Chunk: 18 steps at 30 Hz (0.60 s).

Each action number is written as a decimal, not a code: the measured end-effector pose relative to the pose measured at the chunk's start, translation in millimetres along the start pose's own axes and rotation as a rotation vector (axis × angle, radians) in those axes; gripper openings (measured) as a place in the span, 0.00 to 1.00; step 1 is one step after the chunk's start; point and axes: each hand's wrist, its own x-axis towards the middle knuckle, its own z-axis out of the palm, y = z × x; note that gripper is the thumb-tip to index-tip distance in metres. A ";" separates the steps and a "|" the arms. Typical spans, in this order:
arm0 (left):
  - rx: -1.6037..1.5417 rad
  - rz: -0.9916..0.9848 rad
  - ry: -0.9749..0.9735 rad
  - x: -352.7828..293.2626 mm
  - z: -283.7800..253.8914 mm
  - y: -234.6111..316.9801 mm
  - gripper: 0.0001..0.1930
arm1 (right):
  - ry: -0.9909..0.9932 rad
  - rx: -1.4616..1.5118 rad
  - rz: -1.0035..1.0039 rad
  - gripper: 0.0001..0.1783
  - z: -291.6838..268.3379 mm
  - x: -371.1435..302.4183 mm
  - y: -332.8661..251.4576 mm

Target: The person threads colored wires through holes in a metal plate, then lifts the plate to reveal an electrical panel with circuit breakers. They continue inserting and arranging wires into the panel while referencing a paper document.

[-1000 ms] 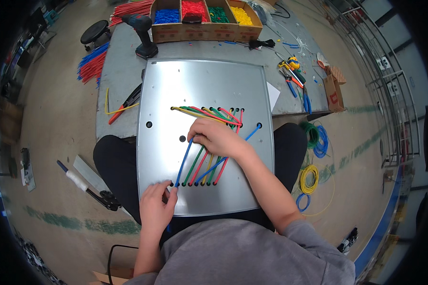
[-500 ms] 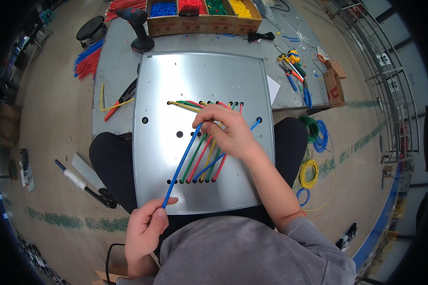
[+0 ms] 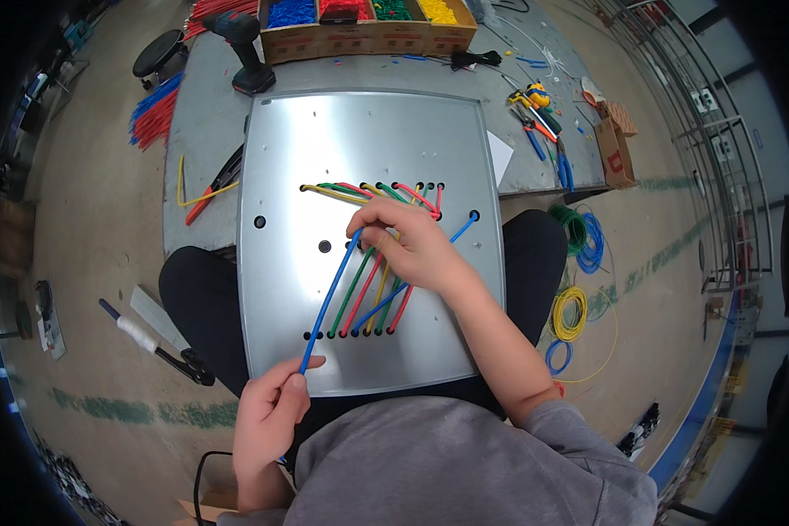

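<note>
A silver metal panel (image 3: 280, 289) rests across my thighs, its far part against the table. Red, green, yellow and blue wires run between its rows of small holes. My left hand (image 3: 270, 412) pinches a blue wire (image 3: 329, 298) just past the panel's near edge, index finger stretched along the panel. From there the wire slants up to my right hand (image 3: 405, 241), whose thumb and fingers close on its upper end near the middle holes. The fingers hide that end and some holes. Another blue wire (image 3: 461, 230) leaves a hole at the panel's right side.
On the grey table (image 3: 359, 77) stand a cordless drill (image 3: 240, 53) and a divided cardboard box (image 3: 368, 39) of coloured pieces. Pliers (image 3: 563, 167) lie at right, a red-handled cutter (image 3: 209, 197) at left. Wire coils (image 3: 570, 314) lie on the floor.
The view has shifted slightly, moving the panel a little up and left in the picture. Both hands keep their grip on the blue wire, with little other movement.
</note>
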 end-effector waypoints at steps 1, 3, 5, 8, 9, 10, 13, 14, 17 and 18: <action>0.002 -0.006 0.014 4.7 0.8 -4.9 0.16 | -0.018 -0.019 0.047 0.07 0.4 0.4 4.3; 0.165 -0.012 0.108 15.2 1.5 -24.3 0.15 | -0.048 -0.135 0.085 0.07 0.9 -0.1 9.4; 0.322 -0.004 0.177 21.2 2.6 -28.8 0.13 | -0.044 -0.212 0.028 0.07 0.8 -1.2 21.2; 0.483 0.020 0.225 27.0 4.7 -27.9 0.12 | 0.009 -0.247 -0.100 0.09 0.0 -2.0 39.2; 0.494 0.021 0.226 28.0 3.8 -29.8 0.12 | 0.027 -0.245 -0.072 0.09 -0.7 -1.2 41.8; 0.506 0.022 0.228 29.0 2.7 -30.4 0.12 | 0.048 -0.242 -0.046 0.10 -1.4 0.5 42.3; 0.583 0.067 0.225 33.1 3.4 -29.7 0.12 | 0.035 -0.080 0.148 0.11 -4.2 2.3 38.8; 0.605 0.058 0.217 34.7 4.1 -31.9 0.12 | 0.044 -0.021 0.200 0.12 -4.2 2.4 39.7; 0.656 0.050 0.197 41.0 6.8 -37.5 0.12 | 0.077 0.224 0.234 0.11 -8.5 2.3 46.2; 0.657 0.059 0.201 42.6 8.7 -36.9 0.12 | 0.106 0.309 0.216 0.12 -9.9 3.2 50.9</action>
